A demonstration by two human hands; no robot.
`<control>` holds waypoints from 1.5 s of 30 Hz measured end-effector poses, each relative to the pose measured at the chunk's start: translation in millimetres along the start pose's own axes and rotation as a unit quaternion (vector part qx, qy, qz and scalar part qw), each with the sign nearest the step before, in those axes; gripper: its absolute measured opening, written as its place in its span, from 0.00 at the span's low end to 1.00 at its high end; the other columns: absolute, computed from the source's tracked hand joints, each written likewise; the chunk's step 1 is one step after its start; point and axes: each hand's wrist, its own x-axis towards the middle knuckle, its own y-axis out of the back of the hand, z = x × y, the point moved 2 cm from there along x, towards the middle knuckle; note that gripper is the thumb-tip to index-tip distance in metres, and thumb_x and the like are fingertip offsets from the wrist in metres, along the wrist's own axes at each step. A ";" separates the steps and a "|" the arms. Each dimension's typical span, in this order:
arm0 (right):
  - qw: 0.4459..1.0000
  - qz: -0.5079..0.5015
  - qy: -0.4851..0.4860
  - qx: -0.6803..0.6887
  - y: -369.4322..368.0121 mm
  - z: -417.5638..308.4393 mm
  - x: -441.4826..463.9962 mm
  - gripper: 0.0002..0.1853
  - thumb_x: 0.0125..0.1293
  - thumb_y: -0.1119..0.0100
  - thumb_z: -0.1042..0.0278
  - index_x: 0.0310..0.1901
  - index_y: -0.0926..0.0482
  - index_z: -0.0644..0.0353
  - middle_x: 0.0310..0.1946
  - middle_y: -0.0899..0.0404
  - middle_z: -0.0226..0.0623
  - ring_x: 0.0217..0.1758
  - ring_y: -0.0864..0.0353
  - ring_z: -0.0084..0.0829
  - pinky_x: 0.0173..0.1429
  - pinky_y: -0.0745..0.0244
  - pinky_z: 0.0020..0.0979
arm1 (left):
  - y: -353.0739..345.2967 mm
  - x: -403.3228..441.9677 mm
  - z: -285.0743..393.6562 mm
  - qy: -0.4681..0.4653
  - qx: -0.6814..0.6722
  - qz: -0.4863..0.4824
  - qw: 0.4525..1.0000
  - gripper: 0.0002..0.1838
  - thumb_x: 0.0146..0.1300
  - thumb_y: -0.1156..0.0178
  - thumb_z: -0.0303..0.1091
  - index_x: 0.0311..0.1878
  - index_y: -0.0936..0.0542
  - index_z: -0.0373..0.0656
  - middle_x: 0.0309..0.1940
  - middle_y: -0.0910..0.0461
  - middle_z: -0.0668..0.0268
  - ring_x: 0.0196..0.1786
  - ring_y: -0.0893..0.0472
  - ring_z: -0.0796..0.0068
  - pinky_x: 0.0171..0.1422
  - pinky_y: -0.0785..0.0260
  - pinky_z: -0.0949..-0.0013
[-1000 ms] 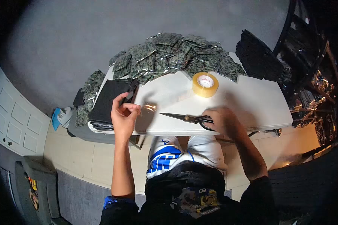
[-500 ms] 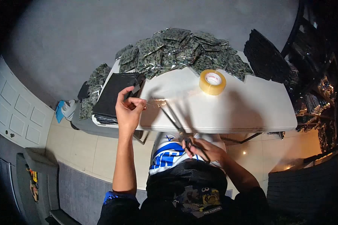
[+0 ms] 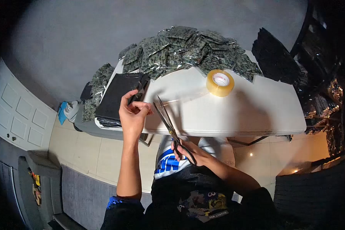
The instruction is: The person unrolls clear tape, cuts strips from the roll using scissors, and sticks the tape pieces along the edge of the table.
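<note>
My left hand point(image 3: 132, 115) is raised in front of a black stack, thumb and forefinger pinched on the end of a thin strip of clear tape point(image 3: 186, 99). That strip runs across the white table to a large roll of clear tape point(image 3: 227, 89), which lies on its side with its label ring facing up. Below the strip, near the table's front edge, my right hand point(image 3: 189, 151) grips black-handled scissors point(image 3: 169, 124) by the loops. Their blades are parted and point up and left, the tips close to my left fingers and the strip.
Camouflage-patterned packets in shiny wrap point(image 3: 180, 50) are heaped along the table's point(image 3: 272, 111) far edge. A stack of flat black pieces point(image 3: 120, 86) sits at the table's left. More black flat pieces point(image 3: 274, 57) stand at the right. A grey couch point(image 3: 46, 180) is at lower left.
The scissors have shifted left and upward, nearer my left fingers, and their blades now point more steeply up. My left hand has barely moved and keeps its pinch.
</note>
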 end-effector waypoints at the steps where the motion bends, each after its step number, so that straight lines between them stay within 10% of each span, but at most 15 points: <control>1: 1.000 0.003 0.000 0.000 -1.9 -2.5 3.5 0.24 0.87 0.58 0.41 0.57 0.30 0.58 0.34 0.24 0.30 0.38 0.20 0.25 0.46 0.23 0.33 | 0.2 -1.1 -0.1 -0.001 0.000 -0.003 1.000 0.31 0.65 0.34 0.13 0.70 0.30 0.34 0.35 0.12 0.59 0.36 0.12 0.74 0.45 0.13 0.64; 45: 0.996 0.089 -0.027 -0.005 -9.6 -1.5 13.3 0.17 0.86 0.48 0.53 0.52 0.24 0.61 0.28 0.20 0.31 0.29 0.19 0.21 0.34 0.21 0.28 | -0.2 -14.1 -6.6 0.007 -0.015 0.010 1.000 0.31 0.64 0.32 0.13 0.69 0.30 0.34 0.35 0.11 0.59 0.36 0.13 0.75 0.44 0.15 0.68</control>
